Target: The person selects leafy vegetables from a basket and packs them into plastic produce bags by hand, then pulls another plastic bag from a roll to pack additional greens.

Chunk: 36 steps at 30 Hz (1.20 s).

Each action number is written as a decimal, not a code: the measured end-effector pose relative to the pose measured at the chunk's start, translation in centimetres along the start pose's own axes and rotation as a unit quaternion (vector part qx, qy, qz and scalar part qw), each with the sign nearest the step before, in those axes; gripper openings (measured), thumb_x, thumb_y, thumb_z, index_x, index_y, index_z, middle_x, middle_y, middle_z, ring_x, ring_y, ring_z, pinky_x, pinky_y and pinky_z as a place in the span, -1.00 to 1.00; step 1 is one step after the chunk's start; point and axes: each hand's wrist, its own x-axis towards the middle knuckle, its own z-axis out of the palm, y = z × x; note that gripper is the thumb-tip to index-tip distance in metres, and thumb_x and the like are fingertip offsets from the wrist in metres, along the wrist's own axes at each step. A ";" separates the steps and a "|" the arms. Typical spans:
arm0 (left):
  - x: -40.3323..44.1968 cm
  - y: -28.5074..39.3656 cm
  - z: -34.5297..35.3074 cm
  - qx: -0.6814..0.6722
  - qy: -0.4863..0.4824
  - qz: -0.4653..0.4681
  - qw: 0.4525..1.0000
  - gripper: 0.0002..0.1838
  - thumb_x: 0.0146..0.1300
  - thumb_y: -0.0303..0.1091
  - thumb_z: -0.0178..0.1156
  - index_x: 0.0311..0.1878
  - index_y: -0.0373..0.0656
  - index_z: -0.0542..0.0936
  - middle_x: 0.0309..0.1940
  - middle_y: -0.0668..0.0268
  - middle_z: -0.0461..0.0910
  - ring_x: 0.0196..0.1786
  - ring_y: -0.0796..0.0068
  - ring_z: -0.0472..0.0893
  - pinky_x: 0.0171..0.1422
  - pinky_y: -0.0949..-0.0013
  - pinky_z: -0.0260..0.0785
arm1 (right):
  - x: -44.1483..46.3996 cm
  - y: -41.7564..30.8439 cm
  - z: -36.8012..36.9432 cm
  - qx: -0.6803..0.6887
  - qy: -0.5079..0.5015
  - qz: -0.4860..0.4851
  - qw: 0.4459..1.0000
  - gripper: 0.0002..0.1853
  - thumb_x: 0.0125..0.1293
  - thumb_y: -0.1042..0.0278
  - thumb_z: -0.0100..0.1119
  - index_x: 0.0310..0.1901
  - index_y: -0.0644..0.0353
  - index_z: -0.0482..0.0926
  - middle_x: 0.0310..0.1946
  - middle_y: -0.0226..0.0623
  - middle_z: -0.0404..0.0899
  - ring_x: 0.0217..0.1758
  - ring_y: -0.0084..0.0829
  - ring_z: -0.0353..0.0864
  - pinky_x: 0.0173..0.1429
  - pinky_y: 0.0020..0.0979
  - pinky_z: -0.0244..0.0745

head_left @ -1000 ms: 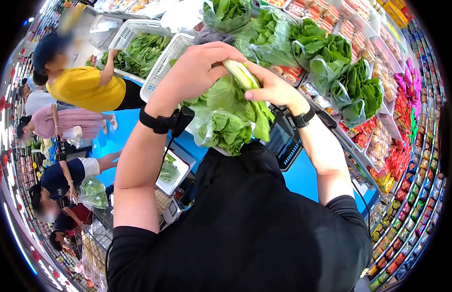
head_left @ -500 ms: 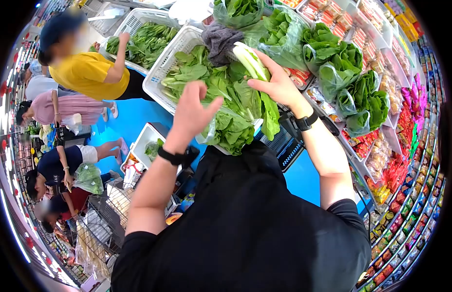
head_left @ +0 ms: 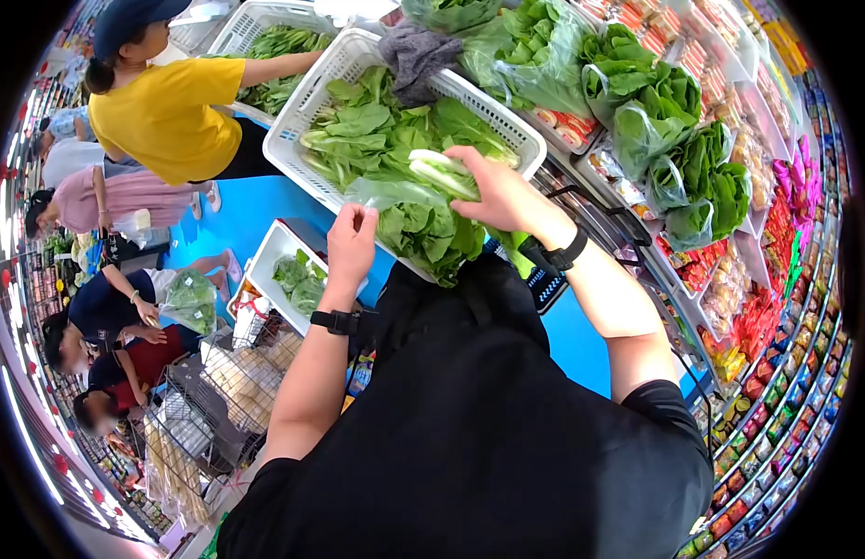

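My right hand (head_left: pixel 499 191) is closed around a leafy green with a pale stem (head_left: pixel 443 173), above the near side of a white basket (head_left: pixel 281 142). Loose leafy greens (head_left: pixel 362 126) fill this basket. My left hand (head_left: pixel 352 244) is pinched on the edge of a clear plastic bag (head_left: pixel 381 193). Green leaves (head_left: pixel 432 233) show at the bag, between my two hands and close to my body. A dark grey cloth (head_left: pixel 415 58) hangs over the basket's far rim.
Bagged greens (head_left: pixel 674 107) and packaged goods line the right. A person in yellow (head_left: pixel 167 121) reaches into another basket (head_left: pixel 255 28) at the upper left. A white crate (head_left: pixel 288 270), a wire cart (head_left: pixel 204 410) and other people are at the left.
My left hand has come away from the greens, opened, then closed on the bag's edge. My right hand has lowered the pale-stemmed green towards the bag. The person in yellow has reached further over.
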 end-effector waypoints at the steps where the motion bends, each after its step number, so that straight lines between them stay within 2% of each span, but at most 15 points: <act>1: 0.4 -0.8 0.2 0.000 -0.002 0.000 1.000 -0.76 0.51 -0.27 0.34 -0.08 -0.28 0.63 -0.28 0.16 0.65 -0.29 0.29 0.61 -0.07 0.27 0.50 | -0.1 0.1 0.4 -0.001 -0.013 0.007 1.000 -0.25 0.32 0.30 0.48 0.50 0.18 0.37 0.17 0.19 0.73 0.26 0.19 0.72 0.30 -0.01 0.63; 3: 1.1 -2.7 0.8 -0.091 -0.033 0.005 0.995 -0.76 0.47 -0.32 0.35 0.02 -0.27 0.62 -0.33 0.21 0.63 -0.34 0.33 0.59 -0.10 0.28 0.51 | 0.0 1.6 1.6 -0.014 -0.021 -0.015 1.000 -0.27 0.30 0.31 0.48 0.48 0.17 0.41 0.19 0.16 0.72 0.26 0.17 0.72 0.30 -0.03 0.64; 4: 0.6 -1.1 0.5 -0.091 -0.033 0.005 0.995 -0.76 0.47 -0.32 0.35 0.02 -0.27 0.62 -0.33 0.21 0.63 -0.34 0.33 0.59 -0.10 0.28 0.51 | 0.0 1.9 1.8 -0.014 -0.021 -0.014 1.000 -0.27 0.30 0.31 0.48 0.48 0.17 0.41 0.19 0.16 0.72 0.26 0.17 0.72 0.30 -0.03 0.64; 6: -0.4 1.8 -0.3 0.129 -0.031 0.053 0.990 -0.72 0.43 -0.35 0.36 0.10 -0.25 0.62 -0.31 0.14 0.69 -0.29 0.17 0.67 -0.04 0.19 0.57 | 0.2 2.2 2.0 -0.034 -0.070 -0.024 0.997 -0.27 0.29 0.31 0.46 0.49 0.15 0.44 0.22 0.15 0.71 0.27 0.17 0.71 0.32 -0.03 0.63; 7: -0.4 1.5 -0.2 0.129 -0.031 0.053 0.990 -0.72 0.43 -0.35 0.36 0.10 -0.25 0.62 -0.31 0.14 0.69 -0.29 0.17 0.67 -0.04 0.19 0.57 | 0.2 2.6 2.4 -0.034 -0.070 -0.023 0.997 -0.27 0.29 0.31 0.46 0.49 0.15 0.44 0.22 0.15 0.71 0.27 0.17 0.71 0.32 -0.03 0.63; 9: -0.2 1.1 0.0 0.172 0.007 0.149 0.974 -0.73 0.38 -0.35 0.35 0.09 -0.23 0.67 -0.24 0.04 0.73 -0.17 -0.05 0.74 0.05 0.06 0.60 | 0.3 3.7 3.5 -0.066 -0.041 -0.061 0.995 -0.24 0.27 0.28 0.46 0.51 0.12 0.46 0.21 0.16 0.72 0.26 0.17 0.72 0.32 -0.02 0.64; 12: -0.1 1.3 0.5 0.207 -0.016 0.097 0.973 -0.72 0.36 -0.32 0.34 0.08 -0.20 0.72 -0.14 -0.06 0.72 -0.04 -0.20 0.73 0.13 -0.05 0.59 | 0.9 4.9 4.4 -0.075 -0.107 -0.027 0.991 -0.21 0.25 0.22 0.47 0.54 0.09 0.46 0.18 0.16 0.74 0.25 0.17 0.73 0.30 0.00 0.65; 19: 0.0 1.6 0.9 0.336 0.028 0.146 0.930 -0.77 0.36 -0.28 0.34 0.00 -0.14 0.76 -0.04 0.08 0.71 0.08 -0.12 0.69 0.17 -0.10 0.59 | 1.7 6.7 6.9 -0.118 -0.180 0.023 0.976 -0.18 0.24 0.20 0.46 0.57 0.07 0.46 0.08 0.14 0.79 0.18 0.15 0.77 0.26 0.03 0.68; 21: 0.4 2.6 1.0 0.337 0.065 0.248 0.906 -0.77 0.36 -0.26 0.37 -0.02 -0.15 0.76 0.06 0.04 0.69 0.14 -0.09 0.67 0.19 -0.05 0.56 | 1.6 7.1 7.5 -0.115 -0.179 0.025 0.977 -0.18 0.23 0.21 0.44 0.57 0.08 0.46 0.05 0.15 0.79 0.17 0.16 0.77 0.25 0.03 0.68; 22: 0.7 3.0 1.0 0.337 0.064 0.248 0.906 -0.77 0.36 -0.26 0.37 -0.02 -0.15 0.76 0.06 0.04 0.69 0.14 -0.09 0.67 0.19 -0.05 0.56 | 1.7 7.3 7.7 -0.114 -0.179 0.026 0.977 -0.18 0.23 0.21 0.44 0.57 0.08 0.46 0.05 0.15 0.79 0.17 0.16 0.77 0.25 0.03 0.68; 24: 1.8 3.3 1.2 0.396 -0.075 0.278 0.872 -0.73 0.36 -0.27 0.39 0.07 -0.12 0.71 0.01 0.07 0.71 0.07 -0.06 0.71 0.15 -0.03 0.60 | 1.6 7.8 8.2 -0.122 -0.177 0.015 0.977 -0.16 0.24 0.19 0.43 0.58 0.10 0.45 0.06 0.16 0.78 0.17 0.14 0.77 0.26 0.03 0.68; 27: 4.1 2.0 2.6 0.385 -0.099 0.259 0.880 -0.82 0.45 -0.29 0.32 0.03 -0.08 0.64 -0.13 0.17 0.70 -0.05 -0.05 0.73 0.02 -0.10 0.62 | 1.2 7.6 7.6 -0.103 -0.161 0.016 0.981 -0.15 0.26 0.18 0.42 0.61 0.11 0.42 0.08 0.17 0.77 0.18 0.12 0.77 0.26 0.01 0.68; 31: 4.7 2.2 3.6 0.286 -0.030 0.255 0.923 -0.84 0.56 -0.29 0.27 0.05 -0.14 0.65 -0.09 0.09 0.74 -0.05 -0.12 0.72 0.02 -0.05 0.61 | 0.8 7.5 6.9 -0.075 -0.148 0.047 0.985 -0.15 0.29 0.16 0.41 0.62 0.15 0.39 0.08 0.18 0.78 0.17 0.13 0.78 0.24 0.00 0.68; 33: 4.9 2.3 4.0 0.243 0.001 0.259 0.935 -0.85 0.61 -0.27 0.22 0.01 -0.13 0.61 -0.11 0.11 0.72 -0.08 -0.14 0.72 0.01 -0.11 0.60 | 0.9 7.8 7.0 -0.053 -0.130 0.030 0.990 -0.16 0.31 0.14 0.40 0.61 0.18 0.39 0.06 0.20 0.78 0.14 0.16 0.78 0.22 0.01 0.69; 36: 5.4 2.1 4.2 0.206 -0.030 0.263 0.942 -0.85 0.60 -0.29 0.23 0.03 -0.16 0.61 -0.05 0.06 0.73 -0.06 -0.18 0.71 0.04 -0.09 0.60 | 1.5 7.1 7.0 -0.051 -0.135 0.055 0.988 -0.15 0.33 0.11 0.39 0.61 0.23 0.38 0.04 0.22 0.78 0.14 0.17 0.78 0.22 0.03 0.68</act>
